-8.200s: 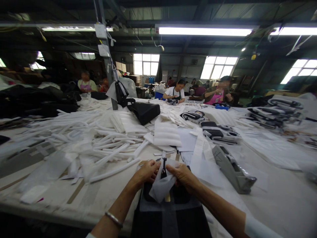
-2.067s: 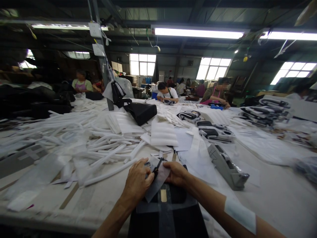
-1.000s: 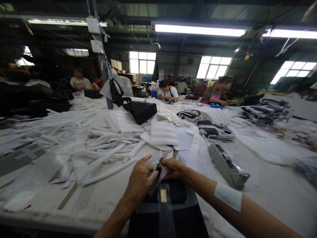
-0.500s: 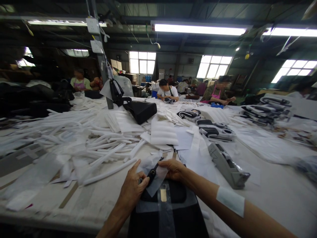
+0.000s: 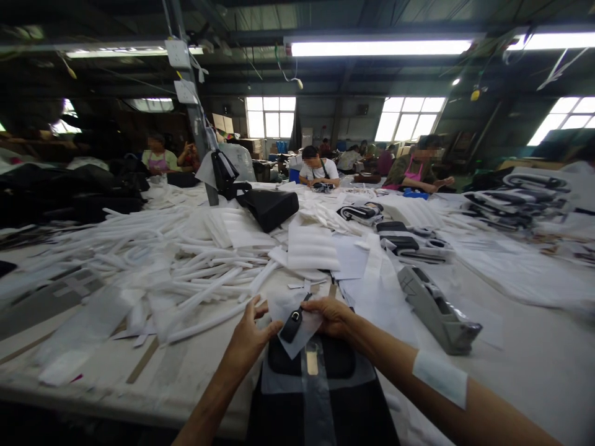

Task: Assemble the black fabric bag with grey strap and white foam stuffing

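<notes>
The right hand (image 5: 329, 314) pinches a thin, cloudy sheet (image 5: 307, 329) over the far end of a smooth black bag (image 5: 360, 409). On the sheet lies a flat, rounded black tag (image 5: 290, 328) with a metal ring. Beside it, the left hand (image 5: 246, 339) curves, thumb and fingers parted.

Under a dark ceiling (image 5: 334, 17) crossed by beams, a long fluorescent light (image 5: 381, 48) burns bright above the middle of the room, with a second tube (image 5: 553, 41) at the right and a dimmer strip (image 5: 125, 53) at the left. Paned windows glow white in the grey back wall (image 5: 360, 127): an upright one (image 5: 271, 118) near the centre, a slanting one (image 5: 409, 119) to its right, another (image 5: 562, 119) at the far right. A metal post (image 5: 198, 127) carrying two white boxes (image 5: 177, 54) rises beside the broad, pale worktop (image 5: 195, 362). The left side lies in deep shadow.
</notes>
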### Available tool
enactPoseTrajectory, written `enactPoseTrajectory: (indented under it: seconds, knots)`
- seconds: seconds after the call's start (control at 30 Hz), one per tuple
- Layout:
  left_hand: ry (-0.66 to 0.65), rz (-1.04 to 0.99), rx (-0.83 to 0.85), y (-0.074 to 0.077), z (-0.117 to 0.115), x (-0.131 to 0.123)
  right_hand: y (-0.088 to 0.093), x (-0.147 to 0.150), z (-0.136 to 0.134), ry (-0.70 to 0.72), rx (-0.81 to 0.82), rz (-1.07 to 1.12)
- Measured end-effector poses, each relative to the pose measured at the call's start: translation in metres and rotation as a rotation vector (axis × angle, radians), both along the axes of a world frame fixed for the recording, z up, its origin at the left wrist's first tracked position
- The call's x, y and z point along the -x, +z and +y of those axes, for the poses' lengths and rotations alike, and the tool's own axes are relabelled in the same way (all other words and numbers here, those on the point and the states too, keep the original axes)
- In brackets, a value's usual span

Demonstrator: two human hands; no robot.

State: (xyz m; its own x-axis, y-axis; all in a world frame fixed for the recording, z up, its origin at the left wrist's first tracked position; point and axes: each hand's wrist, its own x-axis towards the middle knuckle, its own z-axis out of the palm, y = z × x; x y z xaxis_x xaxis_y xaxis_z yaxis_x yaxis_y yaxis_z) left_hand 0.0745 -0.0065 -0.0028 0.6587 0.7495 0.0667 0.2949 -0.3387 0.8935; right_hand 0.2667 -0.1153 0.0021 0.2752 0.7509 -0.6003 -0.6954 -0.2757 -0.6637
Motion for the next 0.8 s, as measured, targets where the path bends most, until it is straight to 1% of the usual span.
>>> enactPoseTrajectory:
  seconds: [0.07,0.1,0.13,0.17,0.2,0.27,0.33,0.4,0.43,0.5,0.57,0.67,0.8]
  knots:
    - [-0.150,0.007,0.050,0.009,-0.001,-0.002,0.002,0.001,-0.002,-0.023,-0.016,0.003]
    - [-0.205,0.005,0.039,0.013,-0.001,-0.004,0.003,0.001,-0.003,-0.032,-0.019,0.003]
    - [-0.224,0.014,0.004,0.016,-0.002,-0.007,0.004,0.002,-0.003,-0.034,-0.024,0.003]
    - [-0.211,0.036,-0.046,0.018,-0.003,-0.010,0.005,0.003,-0.004,-0.034,-0.027,0.003]
    - [-0.171,0.067,-0.106,0.018,-0.003,-0.013,0.005,0.003,-0.004,-0.034,-0.029,0.003]
    - [-0.053,0.130,-0.235,0.016,-0.003,-0.018,0.006,0.004,-0.005,-0.031,-0.029,0.002]
    - [0.025,0.154,-0.337,0.012,-0.003,-0.022,0.006,0.005,-0.005,-0.032,-0.032,-0.002]
    - [0.044,0.127,-0.395,0.011,-0.005,-0.021,0.006,0.005,-0.005,-0.033,-0.041,-0.009]
    - [0.031,0.102,-0.407,0.011,-0.008,-0.019,0.005,0.005,-0.005,-0.033,-0.044,-0.013]
    - [-0.006,0.062,-0.401,0.016,-0.015,-0.014,0.003,0.004,-0.005,-0.030,-0.045,-0.023]
    - [-0.038,0.073,-0.371,0.022,-0.024,-0.009,0.001,0.004,-0.004,-0.026,-0.037,-0.034]
    - [-0.069,0.121,-0.270,0.029,-0.033,-0.005,0.000,0.003,-0.005,-0.024,-0.026,-0.052]
    - [-0.135,0.079,-0.113,0.033,-0.035,-0.009,0.001,0.004,-0.006,-0.020,-0.018,-0.086]
